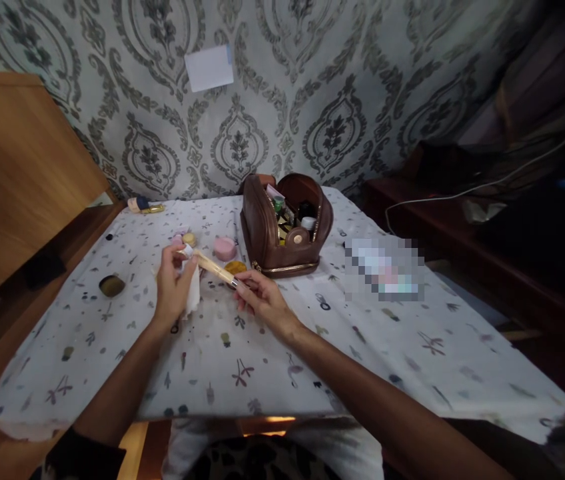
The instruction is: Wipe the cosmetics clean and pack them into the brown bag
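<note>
Both hands are above the table in front of the brown bag. My right hand [268, 303] pinches one end of a slim pale-yellow cosmetic tube [216, 268] with a silver band. The tube slants up and left to my left hand [172, 283]. Closed fingers there hold a crumpled white tissue [192, 290] against the tube's far end; that end is partly hidden. Just beyond the tube lie a round pink container [224, 248], a small yellow-lidded jar [189, 239] and a yellow round item [235, 267].
A brown leather cosmetic bag [257, 233] stands unzipped, full of small bottles and jars. On the patterned white cloth [282, 380] are a dark oval item [111, 286] at left and a dark-capped bottle [137, 204] at the far left corner. A blurred-out packet [385, 270] lies right.
</note>
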`<state>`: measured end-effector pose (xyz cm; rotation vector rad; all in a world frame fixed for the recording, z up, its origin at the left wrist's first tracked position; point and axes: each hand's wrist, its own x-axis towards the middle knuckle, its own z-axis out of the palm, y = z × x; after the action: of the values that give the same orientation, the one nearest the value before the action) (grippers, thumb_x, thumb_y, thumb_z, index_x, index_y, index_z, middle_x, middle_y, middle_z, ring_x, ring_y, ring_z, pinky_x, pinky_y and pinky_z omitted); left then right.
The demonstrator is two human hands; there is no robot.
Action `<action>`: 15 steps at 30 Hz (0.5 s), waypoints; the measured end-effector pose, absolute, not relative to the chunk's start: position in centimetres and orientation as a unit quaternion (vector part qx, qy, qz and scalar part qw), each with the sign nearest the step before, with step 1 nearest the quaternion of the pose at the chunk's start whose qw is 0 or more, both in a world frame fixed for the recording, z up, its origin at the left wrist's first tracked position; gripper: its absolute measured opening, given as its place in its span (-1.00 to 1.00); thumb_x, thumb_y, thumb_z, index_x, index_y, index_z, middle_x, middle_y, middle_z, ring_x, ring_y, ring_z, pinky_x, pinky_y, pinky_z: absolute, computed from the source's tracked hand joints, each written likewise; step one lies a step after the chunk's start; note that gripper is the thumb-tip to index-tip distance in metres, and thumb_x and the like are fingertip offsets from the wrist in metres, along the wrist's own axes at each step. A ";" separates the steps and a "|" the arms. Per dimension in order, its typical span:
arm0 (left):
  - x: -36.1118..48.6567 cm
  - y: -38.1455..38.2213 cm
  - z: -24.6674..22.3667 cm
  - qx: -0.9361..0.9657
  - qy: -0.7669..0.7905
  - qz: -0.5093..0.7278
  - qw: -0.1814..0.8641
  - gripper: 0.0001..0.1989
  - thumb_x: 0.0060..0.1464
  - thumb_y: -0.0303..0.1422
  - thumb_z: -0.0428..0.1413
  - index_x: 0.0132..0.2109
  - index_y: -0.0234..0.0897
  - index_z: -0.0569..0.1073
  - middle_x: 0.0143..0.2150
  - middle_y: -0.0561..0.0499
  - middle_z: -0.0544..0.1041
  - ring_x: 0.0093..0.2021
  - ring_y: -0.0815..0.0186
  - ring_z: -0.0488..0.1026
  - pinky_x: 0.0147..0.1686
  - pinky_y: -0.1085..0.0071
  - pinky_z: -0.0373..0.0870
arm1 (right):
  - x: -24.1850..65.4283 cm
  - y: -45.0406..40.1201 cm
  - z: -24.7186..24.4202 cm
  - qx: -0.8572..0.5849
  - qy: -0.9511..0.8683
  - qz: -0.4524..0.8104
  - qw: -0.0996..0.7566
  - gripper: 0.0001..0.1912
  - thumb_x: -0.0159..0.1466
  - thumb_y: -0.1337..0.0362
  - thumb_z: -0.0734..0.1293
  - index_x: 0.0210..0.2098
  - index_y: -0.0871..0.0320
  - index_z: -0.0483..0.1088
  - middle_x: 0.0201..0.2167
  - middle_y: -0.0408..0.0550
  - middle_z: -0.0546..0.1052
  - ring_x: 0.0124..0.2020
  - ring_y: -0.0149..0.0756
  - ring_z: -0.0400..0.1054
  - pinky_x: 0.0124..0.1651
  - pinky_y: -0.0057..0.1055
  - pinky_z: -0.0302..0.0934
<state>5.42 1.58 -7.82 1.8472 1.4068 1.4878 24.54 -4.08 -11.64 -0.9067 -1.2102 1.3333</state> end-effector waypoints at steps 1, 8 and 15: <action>5.3 1.8 -7.7 0.635 0.509 0.527 0.245 -0.66 0.13 -0.16 0.14 -0.01 -0.22 0.41 -0.20 0.02 0.43 -0.27 0.32 0.40 -0.34 0.46 0.34 | 24.5 -4.0 -11.7 -0.381 -0.509 0.556 0.536 -0.64 0.19 0.04 0.40 -0.14 0.11 0.34 -0.43 -0.17 0.47 -0.55 -0.44 0.33 -0.58 -0.55 0.07; 5.0 1.6 -6.7 0.572 0.417 0.405 0.579 -0.62 -0.03 -0.12 0.28 -0.15 -0.28 0.47 -0.51 0.09 0.48 -0.60 0.42 0.34 -0.59 0.52 0.22 | 24.8 -3.7 -11.6 -0.385 -0.494 0.537 0.565 -0.58 0.19 -0.04 0.38 -0.12 0.14 0.40 -0.45 -0.15 0.44 -0.53 -0.42 0.30 -0.59 -0.53 0.05; 5.5 0.9 -7.4 0.555 0.367 0.393 0.635 -0.61 -0.06 -0.10 0.28 -0.20 -0.32 0.50 -0.59 0.07 0.49 -0.65 0.39 0.36 -0.61 0.49 0.24 | 24.8 -4.3 -11.1 -0.392 -0.562 0.481 0.547 -0.58 0.27 -0.07 0.30 -0.13 0.16 0.42 -0.47 -0.16 0.41 -0.56 -0.44 0.25 -0.52 -0.49 0.10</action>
<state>5.47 0.87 -7.43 1.2676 0.8380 0.8976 24.78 -4.30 -11.09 -0.9281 -1.3328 1.1409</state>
